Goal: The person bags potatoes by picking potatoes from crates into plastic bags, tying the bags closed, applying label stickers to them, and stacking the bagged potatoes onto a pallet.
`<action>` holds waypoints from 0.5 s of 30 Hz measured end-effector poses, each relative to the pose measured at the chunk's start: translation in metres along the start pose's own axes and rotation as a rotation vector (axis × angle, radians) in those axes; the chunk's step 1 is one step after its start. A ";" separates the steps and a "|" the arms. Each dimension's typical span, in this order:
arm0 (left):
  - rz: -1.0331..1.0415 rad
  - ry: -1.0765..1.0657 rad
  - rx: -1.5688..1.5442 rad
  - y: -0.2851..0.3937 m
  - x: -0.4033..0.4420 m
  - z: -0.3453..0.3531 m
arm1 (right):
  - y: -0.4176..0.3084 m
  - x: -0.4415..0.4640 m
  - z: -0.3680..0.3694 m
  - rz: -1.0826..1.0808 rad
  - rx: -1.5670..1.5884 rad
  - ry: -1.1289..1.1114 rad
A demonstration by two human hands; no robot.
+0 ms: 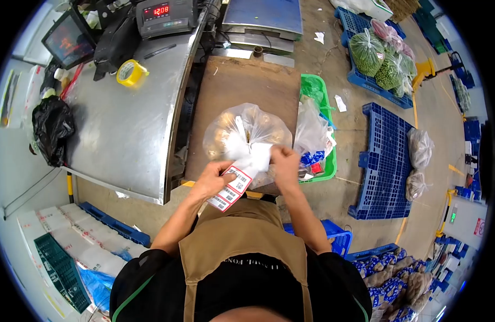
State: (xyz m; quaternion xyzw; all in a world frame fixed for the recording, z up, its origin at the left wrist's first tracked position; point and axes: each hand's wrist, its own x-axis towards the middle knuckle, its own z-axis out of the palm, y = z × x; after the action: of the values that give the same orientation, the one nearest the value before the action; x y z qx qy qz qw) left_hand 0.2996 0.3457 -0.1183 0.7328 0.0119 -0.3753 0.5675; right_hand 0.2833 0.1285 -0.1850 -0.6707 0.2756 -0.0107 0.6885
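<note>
A clear plastic bag (269, 124) of round, yellowish-brown produce sits on a brown board (242, 80) in front of me; its exact kind is hard to make out. The bag's bunched white neck points toward my body. My left hand (212, 182) is closed on a strip of red-bordered barcode labels (234, 188), with its fingers beside the neck. On the other side, my right hand (285, 163) pinches the gathered plastic of the neck. The fingertips of both hands are partly hidden by plastic and labels.
Left of the board is a steel table (129, 102) with yellow tape (130, 73), a pen (160, 51) and a lit scale display (160, 11). A green crate (328, 170) of plastic scraps stands close on the right. Beyond it lies a blue pallet (387, 161).
</note>
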 end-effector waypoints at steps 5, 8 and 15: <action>-0.072 0.070 -0.103 -0.022 -0.013 -0.016 | -0.015 0.048 -0.056 -0.409 -0.122 0.595; -0.108 0.066 -0.094 -0.028 -0.017 -0.020 | 0.001 0.066 -0.060 -0.762 -0.618 0.624; -0.087 0.077 -0.089 -0.025 -0.025 -0.017 | 0.060 0.032 -0.009 -0.725 -0.906 0.156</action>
State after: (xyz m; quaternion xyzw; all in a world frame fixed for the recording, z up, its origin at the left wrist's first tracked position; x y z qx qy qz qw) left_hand 0.2792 0.3789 -0.1237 0.7194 0.0822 -0.3703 0.5819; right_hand 0.2854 0.1142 -0.2523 -0.9469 0.0553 -0.1763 0.2632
